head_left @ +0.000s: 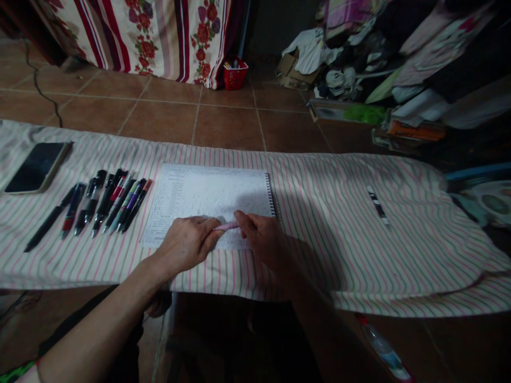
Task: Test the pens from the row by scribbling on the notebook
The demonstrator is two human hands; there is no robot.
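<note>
The light is dim. The left hand (191, 239) looks brighter than the right hand (265, 236). A soft shadow (319, 239) lies on the cloth (419, 255). The pile (419, 85) is dark and fuzzy; edges look stretched.

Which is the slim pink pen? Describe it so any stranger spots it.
On the white striped cloth lies a white spiral notebook. Above its near part, the bare left hand and bare right hand hold the slim pink pen, the only pen being held.
</note>
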